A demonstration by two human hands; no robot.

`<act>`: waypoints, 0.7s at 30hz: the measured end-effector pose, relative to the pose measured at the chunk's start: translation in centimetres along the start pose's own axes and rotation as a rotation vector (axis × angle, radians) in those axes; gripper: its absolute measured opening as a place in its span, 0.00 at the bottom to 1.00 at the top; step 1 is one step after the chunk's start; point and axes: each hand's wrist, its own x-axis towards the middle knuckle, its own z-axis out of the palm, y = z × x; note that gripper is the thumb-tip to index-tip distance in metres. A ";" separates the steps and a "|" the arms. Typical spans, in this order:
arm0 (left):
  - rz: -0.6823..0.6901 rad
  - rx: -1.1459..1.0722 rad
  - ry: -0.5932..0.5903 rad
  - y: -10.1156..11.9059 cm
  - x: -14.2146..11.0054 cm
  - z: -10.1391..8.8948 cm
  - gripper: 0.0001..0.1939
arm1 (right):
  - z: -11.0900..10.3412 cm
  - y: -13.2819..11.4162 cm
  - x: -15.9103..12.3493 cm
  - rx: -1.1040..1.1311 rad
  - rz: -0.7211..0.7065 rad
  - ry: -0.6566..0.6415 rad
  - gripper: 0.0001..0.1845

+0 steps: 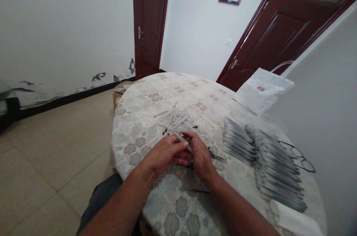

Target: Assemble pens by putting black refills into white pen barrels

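Note:
My left hand (167, 153) and my right hand (200, 156) meet over the near middle of a round table (134, 132) covered with a floral lace cloth. Both pinch one white pen tube (178, 136) that slants up and away from my fingers. Just beyond lies a loose pile of white pen tubes (174, 119) with small dark parts among them. To the right, several finished dark-and-clear pens (264, 158) lie side by side in long rows.
A pair of glasses (299, 158) rests at the table's right edge by the grey wall. A white paper bag (262, 91) stands at the far right. A cardboard box (119, 94) sits on the tiled floor behind the table. Two dark red doors are beyond.

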 end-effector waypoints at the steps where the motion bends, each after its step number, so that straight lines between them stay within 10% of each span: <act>1: -0.010 -0.018 -0.010 0.0 0.0 -0.1 0.12 | 0.0 0.0 -0.1 0.025 -0.012 -0.024 0.25; 6: 0.107 -0.344 0.155 0.9 0.5 -0.9 0.05 | -2.5 1.2 1.4 0.016 0.129 0.111 0.25; 13: 0.209 -0.451 0.313 1.4 1.0 -1.2 0.06 | -8.3 5.5 6.1 -0.830 0.107 -0.017 0.14; 21: 0.258 -0.363 0.308 0.9 1.0 -1.3 0.06 | -6.4 7.8 9.2 -1.075 0.121 -0.194 0.15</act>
